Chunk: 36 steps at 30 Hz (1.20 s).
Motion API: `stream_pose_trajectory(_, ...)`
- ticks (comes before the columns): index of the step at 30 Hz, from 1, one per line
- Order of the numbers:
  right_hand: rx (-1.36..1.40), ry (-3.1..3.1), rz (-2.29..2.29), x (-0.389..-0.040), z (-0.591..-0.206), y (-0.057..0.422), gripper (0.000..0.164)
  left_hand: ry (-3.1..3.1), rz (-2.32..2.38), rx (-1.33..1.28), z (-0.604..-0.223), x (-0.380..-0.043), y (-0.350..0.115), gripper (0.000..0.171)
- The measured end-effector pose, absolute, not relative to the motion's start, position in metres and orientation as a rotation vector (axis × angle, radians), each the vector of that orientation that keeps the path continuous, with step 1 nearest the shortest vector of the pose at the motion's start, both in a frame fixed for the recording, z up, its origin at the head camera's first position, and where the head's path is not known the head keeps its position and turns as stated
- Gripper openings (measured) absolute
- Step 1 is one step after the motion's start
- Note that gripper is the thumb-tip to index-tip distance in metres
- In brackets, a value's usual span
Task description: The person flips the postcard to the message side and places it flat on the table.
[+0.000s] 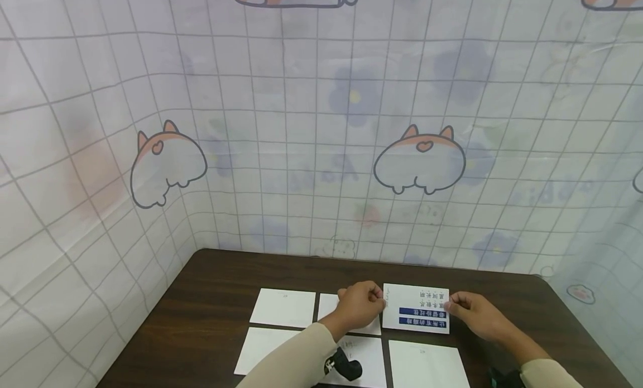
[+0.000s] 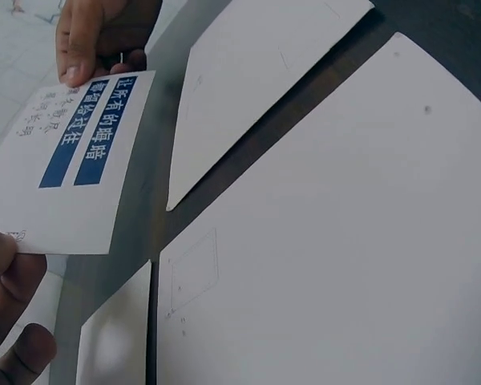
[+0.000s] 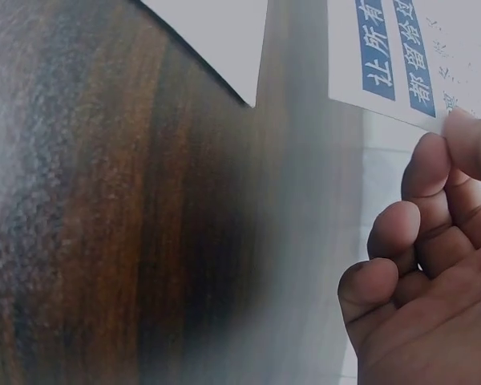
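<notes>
A white card [image 1: 416,310] printed with Chinese characters and two dark blue bands is held at both short ends. My left hand [image 1: 358,305] pinches its left edge between thumb and fingers. At the opposite edge, my right hand [image 1: 477,316] grips the card near a corner. The right wrist view shows that thumb and index finger [image 3: 427,164] pressed together on the card, the other fingers curled below. In the left wrist view the card's printed face [image 2: 72,160] is tilted, apart from the white cards beneath.
Several white cards lie in two rows on the dark wooden table [image 1: 150,332], among them a back-left card [image 1: 283,308] and a front-right card [image 1: 427,363]. My left forearm partly covers the front cards. Behind the table hangs a grid-patterned cloth [image 1: 301,153] with cartoon animals.
</notes>
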State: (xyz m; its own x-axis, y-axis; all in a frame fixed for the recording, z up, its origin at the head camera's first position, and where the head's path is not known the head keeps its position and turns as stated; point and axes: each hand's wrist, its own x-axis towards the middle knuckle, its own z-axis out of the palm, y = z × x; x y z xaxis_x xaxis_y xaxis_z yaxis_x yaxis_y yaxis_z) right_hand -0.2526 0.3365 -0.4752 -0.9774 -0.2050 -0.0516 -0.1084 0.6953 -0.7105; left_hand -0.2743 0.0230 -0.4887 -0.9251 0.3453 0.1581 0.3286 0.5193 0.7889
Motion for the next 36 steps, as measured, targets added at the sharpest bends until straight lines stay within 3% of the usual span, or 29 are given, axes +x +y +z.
stream_pose_trajectory(36,-0.22,2.688,-1.347,-0.247,-0.474,0.347,0.025,2.68,1.447,0.665,-0.483,-0.273,0.023,0.009)
